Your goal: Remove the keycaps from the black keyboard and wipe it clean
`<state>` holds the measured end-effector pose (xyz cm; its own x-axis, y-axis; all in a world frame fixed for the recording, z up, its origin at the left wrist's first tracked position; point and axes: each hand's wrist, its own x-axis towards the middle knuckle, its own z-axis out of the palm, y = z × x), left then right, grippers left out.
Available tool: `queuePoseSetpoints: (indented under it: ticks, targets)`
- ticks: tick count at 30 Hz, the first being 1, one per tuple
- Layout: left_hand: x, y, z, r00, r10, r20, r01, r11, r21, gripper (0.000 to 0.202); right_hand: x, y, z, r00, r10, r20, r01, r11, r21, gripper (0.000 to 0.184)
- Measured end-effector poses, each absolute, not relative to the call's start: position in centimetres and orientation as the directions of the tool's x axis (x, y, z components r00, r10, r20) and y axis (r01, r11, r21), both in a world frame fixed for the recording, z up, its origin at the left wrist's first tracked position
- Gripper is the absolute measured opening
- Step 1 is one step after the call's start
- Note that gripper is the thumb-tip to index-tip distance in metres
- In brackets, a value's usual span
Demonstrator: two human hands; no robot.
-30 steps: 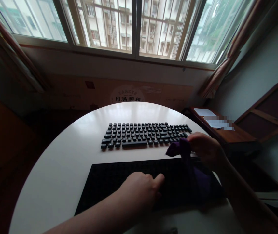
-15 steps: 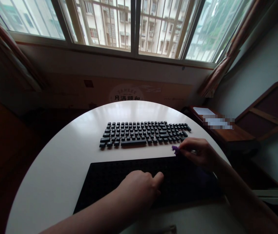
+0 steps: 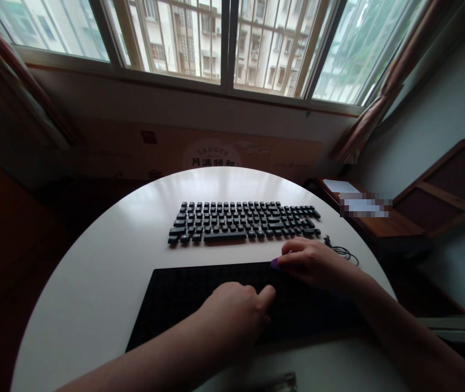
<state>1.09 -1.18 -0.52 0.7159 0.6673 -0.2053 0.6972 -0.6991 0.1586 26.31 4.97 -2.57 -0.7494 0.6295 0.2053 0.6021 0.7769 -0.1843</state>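
Observation:
On the white round table (image 3: 89, 283) lies a black keyboard base (image 3: 167, 305), dark across its top. My left hand (image 3: 236, 310) rests over its middle with the fingers curled and the thumb against them. Whatever those fingers hold, if anything, is hidden below. At the base's far edge, my right hand (image 3: 312, 262) pinches a small purple piece (image 3: 275, 264), touching or just above that edge; its kind does not show. Beyond the base, loose black keycaps (image 3: 224, 237) stand in rows laid out like a keyboard.
A coiled black cable (image 3: 347, 253) lies by my right wrist. Past the table's right edge stands a wooden chair (image 3: 396, 226) with papers (image 3: 363, 207) on it. A large cardboard box (image 3: 289, 152) leans below the window. A small dark item (image 3: 283, 384) sits at the near edge.
My right hand has moved left and slightly nearer, bringing the purple piece to the base's far edge. The cable has come into view. My left hand stays about where it was.

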Motion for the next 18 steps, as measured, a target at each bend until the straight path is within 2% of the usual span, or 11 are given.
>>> queuePoseSetpoints:
  ticks: [4,6,13,18]
  targets:
    - [1.0,-1.1,-0.8,0.729,0.660,-0.180,0.684,-0.711,0.166,0.021,25.7,4.6,-2.0,-0.797,0.583,0.158,0.587,0.809,-0.028,0.017]
    - [1.0,-1.1,-0.8,0.728,0.663,-0.173,0.685,-0.709,0.167,0.021,25.3,4.2,-1.5,-0.807,0.578,0.121,0.584,0.812,0.013,0.018]
    - [1.1,-1.1,0.0,0.720,0.655,-0.230,0.693,-0.696,0.189,0.025,25.1,4.1,-1.5,-0.770,0.628,0.110,0.620,0.778,-0.101,0.014]
    - [1.2,-1.0,-0.2,0.722,0.657,-0.218,0.691,-0.700,0.180,0.029,25.6,4.2,-2.2,-0.770,0.607,0.197,0.590,0.794,-0.142,0.014]
